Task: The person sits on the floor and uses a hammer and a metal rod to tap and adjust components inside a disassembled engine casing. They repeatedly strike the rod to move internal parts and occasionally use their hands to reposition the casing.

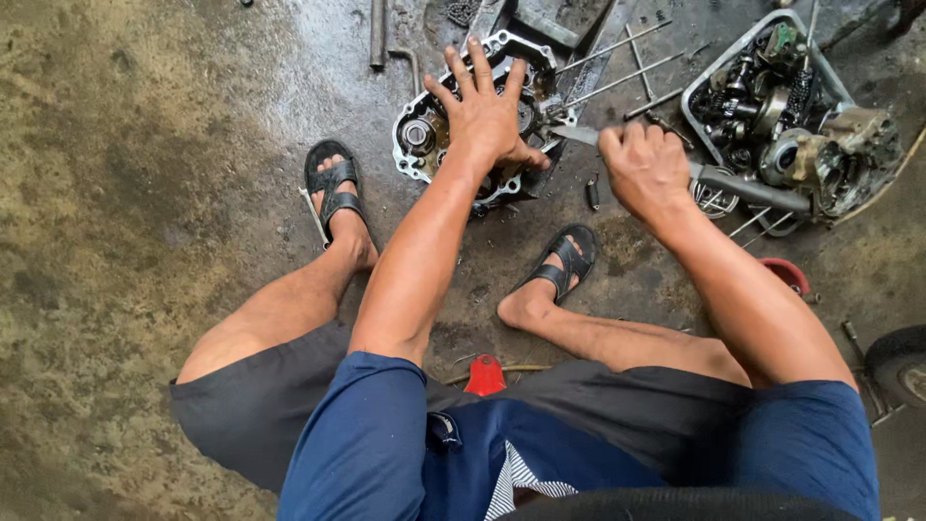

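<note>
A grey metal engine case [422, 130] lies on the oily concrete floor between my feet. My left hand [485, 114] rests flat on top of it with fingers spread, pressing it down. My right hand [645, 171] is closed around the handle of a long metal tool [743, 185]. The tool's flat tip [569, 132] touches the right edge of the case beside my left thumb. I sit low with knees apart, wearing black sandals.
A grey plastic tray [707, 79] full of greasy engine parts stands at the right. Long metal rods [617, 72] lie behind the case. A small dark part [592, 191] sits on the floor. A red object [484, 374] is under me, a tyre [899, 364] at far right.
</note>
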